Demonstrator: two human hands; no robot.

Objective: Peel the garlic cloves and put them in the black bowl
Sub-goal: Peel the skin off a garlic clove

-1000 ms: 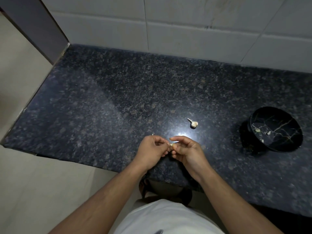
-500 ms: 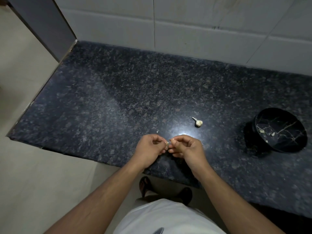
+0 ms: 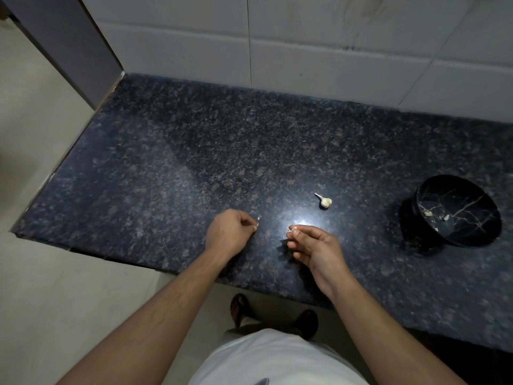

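The right hand [image 3: 316,245] pinches a small pale garlic clove [image 3: 292,230] at its fingertips, seemingly peeled and ready for the bowl. The left hand [image 3: 229,236], apart from it, is curled around what looks like a pale scrap of skin [image 3: 258,221]. Beyond them, an unpeeled white garlic piece with a stalk [image 3: 324,201] lies on the speckled dark granite tabletop [image 3: 194,168]. To the right, the glossy black bowl with gold veins [image 3: 458,211] holds a few pale peeled cloves [image 3: 429,214]. Judging by this, the task is partly done.

A small whitish garlic piece with a thin stem [image 3: 324,201] is seen lying on its side. Pale peeled cloves [image 3: 437,216] are held inside a black gold-veined round bowl [image 3: 459,234].
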